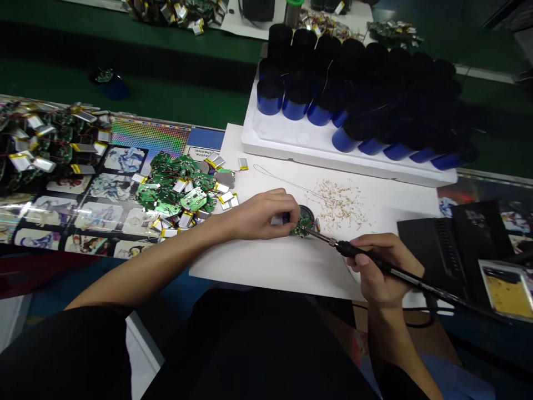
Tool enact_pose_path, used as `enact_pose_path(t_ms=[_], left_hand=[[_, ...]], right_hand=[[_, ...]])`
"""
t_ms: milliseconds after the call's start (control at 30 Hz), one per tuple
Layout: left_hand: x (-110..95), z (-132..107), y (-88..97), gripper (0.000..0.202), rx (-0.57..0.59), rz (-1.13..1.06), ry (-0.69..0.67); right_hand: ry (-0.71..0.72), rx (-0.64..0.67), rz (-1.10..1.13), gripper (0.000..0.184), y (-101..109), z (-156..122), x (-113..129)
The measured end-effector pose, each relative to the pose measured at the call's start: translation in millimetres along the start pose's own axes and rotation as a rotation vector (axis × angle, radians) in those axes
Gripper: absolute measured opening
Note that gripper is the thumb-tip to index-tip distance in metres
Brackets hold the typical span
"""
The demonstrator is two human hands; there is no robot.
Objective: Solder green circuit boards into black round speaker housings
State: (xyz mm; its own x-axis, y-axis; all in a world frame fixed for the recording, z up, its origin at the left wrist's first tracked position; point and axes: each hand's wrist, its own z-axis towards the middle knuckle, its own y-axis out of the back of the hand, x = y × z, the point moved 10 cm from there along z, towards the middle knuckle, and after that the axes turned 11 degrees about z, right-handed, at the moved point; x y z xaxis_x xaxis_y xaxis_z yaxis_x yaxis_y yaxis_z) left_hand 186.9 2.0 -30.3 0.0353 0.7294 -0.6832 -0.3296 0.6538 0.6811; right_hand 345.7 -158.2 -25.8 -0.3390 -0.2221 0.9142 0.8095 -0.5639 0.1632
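Note:
My left hand (260, 214) is closed in a pinch on a small green circuit board (303, 224) resting on the white sheet (287, 261), beside a small round black part (307, 211). My right hand (381, 266) grips a soldering iron (375, 260) like a pen. Its metal tip touches the board's right edge. The iron's black cable trails off to the right.
A heap of green boards with silver battery cells (179, 191) lies left of the sheet. A white foam tray (291, 141) of blue-and-black cylinders (358, 94) stands behind. Scattered wire clippings (341, 203) lie near the board. A black soldering station (453, 250) sits at right.

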Motion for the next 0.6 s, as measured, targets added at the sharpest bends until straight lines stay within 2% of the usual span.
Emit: enact_pose_path(t_ms=[600], left_hand=[[-0.2,-0.5,-0.4,0.009,0.004,0.005,-0.005]], right_hand=[[-0.013,0.074,-0.011,0.016,-7.1,0.9,-2.2]])
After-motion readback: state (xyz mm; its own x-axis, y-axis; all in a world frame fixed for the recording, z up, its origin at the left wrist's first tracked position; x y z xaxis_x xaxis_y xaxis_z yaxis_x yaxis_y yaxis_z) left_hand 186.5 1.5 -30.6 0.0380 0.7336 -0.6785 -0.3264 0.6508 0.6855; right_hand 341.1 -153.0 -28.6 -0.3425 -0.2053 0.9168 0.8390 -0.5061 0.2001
